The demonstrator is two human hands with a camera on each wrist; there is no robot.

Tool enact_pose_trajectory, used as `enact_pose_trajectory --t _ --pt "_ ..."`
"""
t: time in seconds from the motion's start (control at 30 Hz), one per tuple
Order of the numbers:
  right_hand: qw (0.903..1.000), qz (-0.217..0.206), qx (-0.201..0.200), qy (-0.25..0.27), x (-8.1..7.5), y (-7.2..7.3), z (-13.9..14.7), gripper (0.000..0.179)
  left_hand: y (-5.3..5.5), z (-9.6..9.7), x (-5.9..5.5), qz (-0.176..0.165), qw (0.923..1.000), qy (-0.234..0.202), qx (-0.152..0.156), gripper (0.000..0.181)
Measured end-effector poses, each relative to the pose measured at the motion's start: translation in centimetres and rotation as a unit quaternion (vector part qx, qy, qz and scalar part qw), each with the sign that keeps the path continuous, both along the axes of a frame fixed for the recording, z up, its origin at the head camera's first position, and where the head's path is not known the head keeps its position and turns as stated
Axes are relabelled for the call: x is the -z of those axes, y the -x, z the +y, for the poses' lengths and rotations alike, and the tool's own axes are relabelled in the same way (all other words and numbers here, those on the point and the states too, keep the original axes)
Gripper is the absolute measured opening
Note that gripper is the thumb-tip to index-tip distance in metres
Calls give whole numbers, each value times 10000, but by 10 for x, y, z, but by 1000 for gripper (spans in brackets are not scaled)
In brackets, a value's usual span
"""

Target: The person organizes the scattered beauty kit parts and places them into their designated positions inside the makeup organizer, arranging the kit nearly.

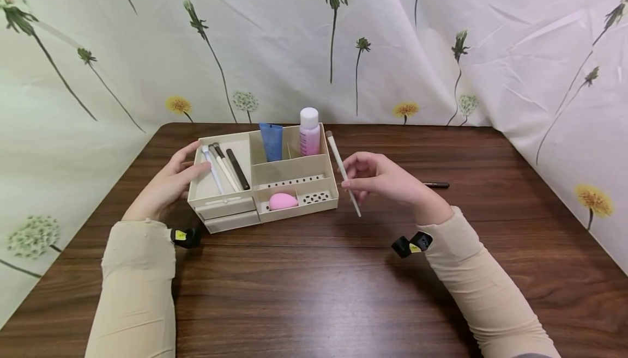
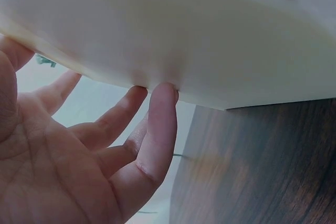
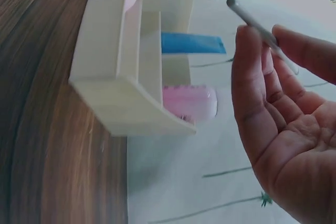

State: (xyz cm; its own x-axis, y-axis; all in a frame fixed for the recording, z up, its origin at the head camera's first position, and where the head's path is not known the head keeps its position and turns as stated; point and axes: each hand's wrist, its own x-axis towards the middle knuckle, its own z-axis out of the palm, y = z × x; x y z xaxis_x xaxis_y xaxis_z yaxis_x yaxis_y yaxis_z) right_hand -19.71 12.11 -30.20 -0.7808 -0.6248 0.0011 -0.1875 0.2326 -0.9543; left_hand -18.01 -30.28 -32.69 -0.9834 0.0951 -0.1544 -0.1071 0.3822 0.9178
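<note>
My right hand (image 1: pixel 375 178) pinches a slim white-handled makeup brush (image 1: pixel 343 170) between thumb and fingers. The brush is tilted, its dark tip up beside the organizer's right wall. In the right wrist view, the brush (image 3: pixel 257 24) sticks out past the fingertips. At the left end, my left hand (image 1: pixel 171 181) holds a cream desk organizer (image 1: pixel 228 208), thumb over the rim. The left wrist view shows several fingertips against its outer wall (image 2: pixel 131 35). Brushes with white handles (image 1: pixel 228 173) and a black pen-like stick (image 1: pixel 237 169) lie in the organizer's left compartment, near my left thumb.
A blue tube (image 1: pixel 272 143) and a pink bottle with a white cap (image 1: pixel 309 132) stand in the organizer's back compartments. A pink makeup sponge (image 1: pixel 283 201) sits in front. Behind my right wrist, a dark stick (image 1: pixel 436 184) lies on the wooden table (image 1: pixel 294 292). A flowered cloth (image 1: pixel 284 47) hangs behind.
</note>
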Motion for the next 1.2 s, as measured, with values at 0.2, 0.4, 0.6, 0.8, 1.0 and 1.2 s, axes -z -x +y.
enact_pose_trajectory --t 0.2,0.4,0.6,0.8,1.0,1.2 --pt "9994 -158 -42 316 -5 1 -18 26 1 0 0 28 10000 21 4 80" --pt "9984 -160 -194 510 -10 0 -36 34 -1 1 -2 50 10000 -21 5 79" --pt "9978 -253 -76 613 -14 0 -51 41 0 1 -2 48 10000 25 1 80" --pt "9975 -378 75 594 -11 4 -66 45 1 1 0 21 10000 33 -59 80" --pt "9954 -566 372 680 -5 9 -80 49 1 2 0 -19 9999 -114 -44 79" --pt "9932 -707 433 818 -9 9 -96 49 0 1 -1 -18 10000 4 -57 80"
